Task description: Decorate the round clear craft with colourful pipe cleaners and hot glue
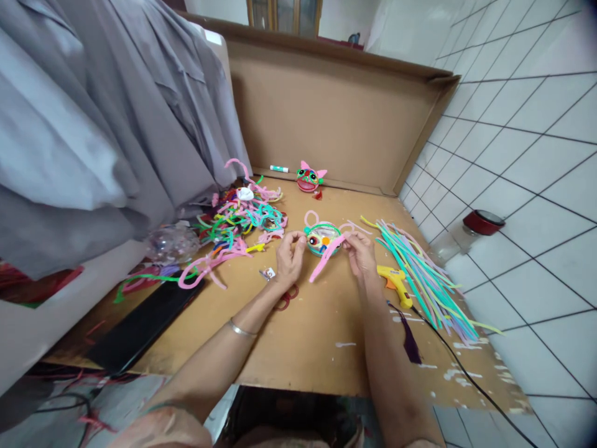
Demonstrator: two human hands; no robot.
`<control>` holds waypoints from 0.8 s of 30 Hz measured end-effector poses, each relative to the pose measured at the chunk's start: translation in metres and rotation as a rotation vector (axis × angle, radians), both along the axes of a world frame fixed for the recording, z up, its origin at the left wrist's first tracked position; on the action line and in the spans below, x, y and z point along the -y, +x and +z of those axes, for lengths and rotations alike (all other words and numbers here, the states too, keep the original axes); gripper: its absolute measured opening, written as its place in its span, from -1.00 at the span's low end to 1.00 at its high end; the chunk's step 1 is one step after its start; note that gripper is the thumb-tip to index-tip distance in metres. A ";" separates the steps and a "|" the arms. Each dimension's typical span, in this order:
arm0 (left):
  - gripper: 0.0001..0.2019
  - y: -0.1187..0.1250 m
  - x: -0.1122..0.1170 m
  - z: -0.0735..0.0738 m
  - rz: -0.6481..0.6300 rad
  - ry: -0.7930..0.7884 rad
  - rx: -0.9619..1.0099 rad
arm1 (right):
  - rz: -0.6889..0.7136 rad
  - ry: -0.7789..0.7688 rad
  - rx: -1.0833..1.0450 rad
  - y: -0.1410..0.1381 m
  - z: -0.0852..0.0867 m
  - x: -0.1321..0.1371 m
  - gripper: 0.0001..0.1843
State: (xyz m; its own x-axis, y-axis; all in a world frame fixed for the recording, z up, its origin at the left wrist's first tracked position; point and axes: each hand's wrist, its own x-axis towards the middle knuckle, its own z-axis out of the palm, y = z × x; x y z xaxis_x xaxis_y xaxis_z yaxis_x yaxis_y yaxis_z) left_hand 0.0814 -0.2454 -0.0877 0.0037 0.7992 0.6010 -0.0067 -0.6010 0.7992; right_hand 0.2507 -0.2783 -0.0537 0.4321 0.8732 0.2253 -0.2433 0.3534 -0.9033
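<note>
A small round craft face (321, 239) with painted eyes and a teal rim lies on the brown board (317, 336). My left hand (289, 256) pinches its left edge with closed fingers. My right hand (359, 254) is closed on a pink pipe cleaner (326, 256) that bends across the front of the face. A thin pink loop (310, 218) rises at the face's upper left. A metal bangle (240, 328) sits on my left wrist.
A tangled pile of coloured pipe cleaners (237, 227) lies left; a straight bundle (420, 274) lies right beside a yellow glue gun (395, 284) with a black cord. A finished pink-eared face (310, 179) and a marker (278, 168) rest by the cardboard wall. Red-lidded jar (480, 225), scissors (284, 298), black flat object (140, 323).
</note>
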 end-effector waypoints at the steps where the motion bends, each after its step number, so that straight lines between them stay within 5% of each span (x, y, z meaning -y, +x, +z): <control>1: -0.75 0.001 0.004 0.004 -0.049 -0.010 0.013 | 0.003 -0.009 0.037 -0.002 0.000 0.000 -0.74; 9: -0.72 0.015 0.019 0.016 -0.368 -0.277 0.146 | 0.074 -0.049 0.190 -0.017 0.004 0.005 -0.67; 14: -0.71 0.016 0.015 0.019 -0.341 -0.367 0.245 | -0.009 -0.102 0.205 -0.016 0.005 0.005 -0.50; 18: -0.69 0.015 0.012 0.018 -0.317 -0.381 0.276 | -0.171 -0.108 0.251 -0.011 0.007 0.004 -0.59; 24: -0.70 0.018 0.012 0.012 -0.322 -0.337 0.244 | 0.043 -0.121 0.230 -0.025 0.011 0.007 -0.66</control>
